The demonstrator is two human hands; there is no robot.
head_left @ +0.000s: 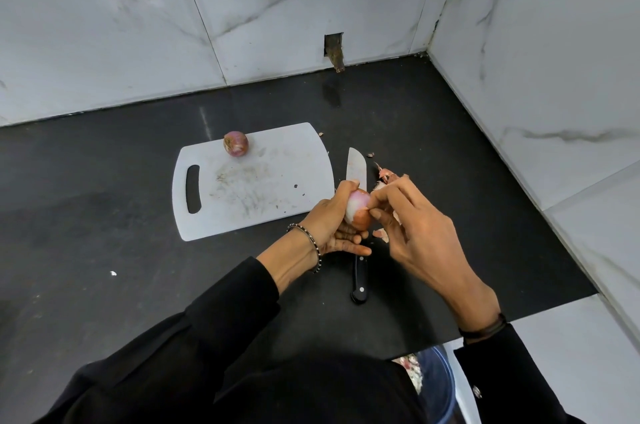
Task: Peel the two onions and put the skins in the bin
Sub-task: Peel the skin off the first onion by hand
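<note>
left hand (332,226) wrapped round a half-peeled onion (358,210) above the knife (357,226), right hand (415,226) pinching its skin at the side, second onion (236,143) sitting on the white board (249,181), skin scraps (385,174) on the black counter (104,215), blue bin (434,382) down below the counter edge
</note>
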